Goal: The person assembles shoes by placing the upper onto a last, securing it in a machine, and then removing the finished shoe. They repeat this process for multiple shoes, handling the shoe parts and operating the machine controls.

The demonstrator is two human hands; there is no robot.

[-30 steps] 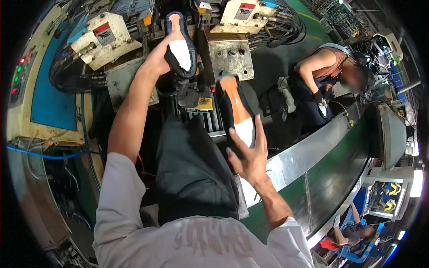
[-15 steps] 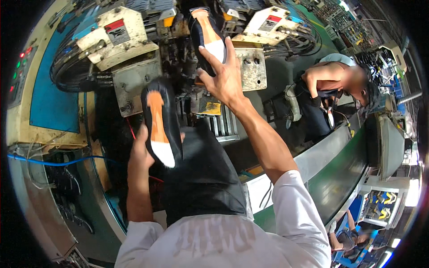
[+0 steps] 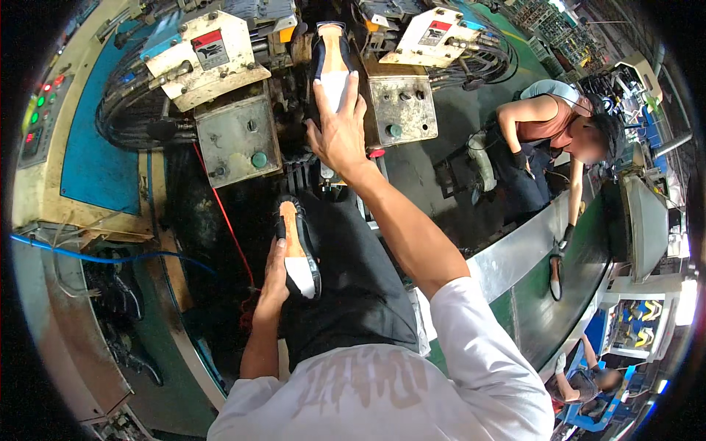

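Observation:
My left hand (image 3: 274, 278) grips a black shoe upper (image 3: 296, 239) from its left side, above my lap. Its underside faces up, showing a tan insole and a white toe area. Further ahead, a second black shoe upper (image 3: 334, 57) lies sole-up in the middle of the machine, heel end away from me. My right hand (image 3: 341, 140) is closed around the toe end of that one, fingers over the white area. The thumb sits at the toe's left side.
Metal control boxes (image 3: 239, 140) with green buttons flank the machine's middle. A lit button panel (image 3: 40, 117) stands at the left. Black shoes (image 3: 121, 294) lie on a lower-left shelf. On the right, a co-worker (image 3: 548, 121) reaches to a shoe (image 3: 555, 279) on the green conveyor (image 3: 529, 309).
My left hand has drawn its shoe down and right, closer to my lap. The right hand's fingers have closed in on the other shoe's toe. The co-worker has reached onto the conveyor.

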